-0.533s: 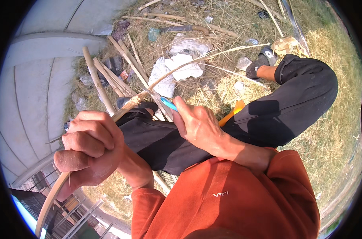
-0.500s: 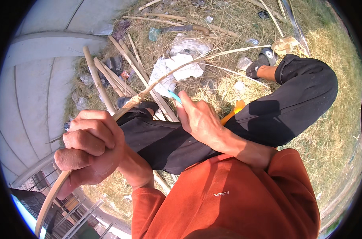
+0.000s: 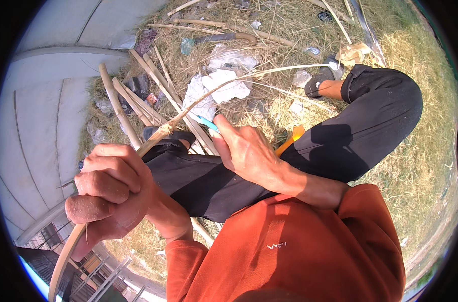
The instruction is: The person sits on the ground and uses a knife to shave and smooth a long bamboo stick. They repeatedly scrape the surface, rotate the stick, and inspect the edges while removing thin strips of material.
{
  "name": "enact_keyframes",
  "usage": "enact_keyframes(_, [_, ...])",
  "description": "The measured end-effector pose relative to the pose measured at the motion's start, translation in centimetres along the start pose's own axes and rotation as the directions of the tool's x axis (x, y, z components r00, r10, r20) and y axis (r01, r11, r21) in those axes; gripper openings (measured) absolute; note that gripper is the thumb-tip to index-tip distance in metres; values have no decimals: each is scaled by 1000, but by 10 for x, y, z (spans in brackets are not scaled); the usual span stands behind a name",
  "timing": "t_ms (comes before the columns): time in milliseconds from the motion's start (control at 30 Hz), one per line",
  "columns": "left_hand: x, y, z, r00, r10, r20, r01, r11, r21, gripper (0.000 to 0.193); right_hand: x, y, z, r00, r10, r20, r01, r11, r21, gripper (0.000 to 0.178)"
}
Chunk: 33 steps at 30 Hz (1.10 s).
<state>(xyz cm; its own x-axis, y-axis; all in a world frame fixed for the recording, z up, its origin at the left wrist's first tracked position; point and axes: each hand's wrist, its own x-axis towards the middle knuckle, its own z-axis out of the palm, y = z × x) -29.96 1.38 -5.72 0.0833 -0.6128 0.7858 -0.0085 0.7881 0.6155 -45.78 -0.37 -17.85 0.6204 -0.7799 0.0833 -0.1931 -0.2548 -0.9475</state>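
Observation:
My left hand (image 3: 108, 194) is closed in a fist around a long, pale wooden strip (image 3: 161, 132). One end bends down past the fist to the lower left, and the rest arcs away toward my far right foot. A rough, knotty patch with frayed fibres shows on the strip just beyond the fist. My right hand (image 3: 246, 151) is closed on a slim light-blue tool (image 3: 207, 124). Only its blue tip shows, close to the strip; the rest is hidden in my fingers, so its kind is unclear. Behind my right wrist an orange, handle-like piece (image 3: 291, 140) rests by my thigh.
Several wooden sticks (image 3: 119, 104) lie at the left by a pale panelled wall (image 3: 40, 136). White crumpled sheets (image 3: 226, 86), a dark curved pipe (image 3: 221, 36) and plastic litter lie on the dry grass. My legs in black trousers (image 3: 375, 123) spread across the middle.
The blue tip has shifted slightly left and shows a little more beside the strip. My left hand has dropped slightly to the left, and the whole view has drifted a little.

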Motion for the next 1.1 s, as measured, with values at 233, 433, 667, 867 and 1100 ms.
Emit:
enact_keyframes(233, [-4, 4, -6, 999, 2, -43, -1, 1000, 24, 61, 4, 40, 8, 999, 47, -7, -48, 989, -137, 20])
enact_keyframes(433, [1, 1, -7, 999, -8, 43, 10, 999, -30, 61, 13, 65, 3, 982, 190, -4, -182, 933, -310, 18])
enact_keyframes(667, [0, 4, -7, 999, -9, 45, 10, 1000, -8, 61, 15, 68, -2, 979, 203, 27, -184, 929, -322, 19])
enact_keyframes(867, [-3, 4, -1, 999, -40, 27, 41, 999, -33, 61, 22, 86, 5, 963, 259, 71, -223, 919, -326, 21])
enact_keyframes(1100, [0, 1, -4, 1000, -11, 26, 12, 1000, -25, 61, 30, 155, 14, 931, 366, 2, -340, 867, -363, 28])
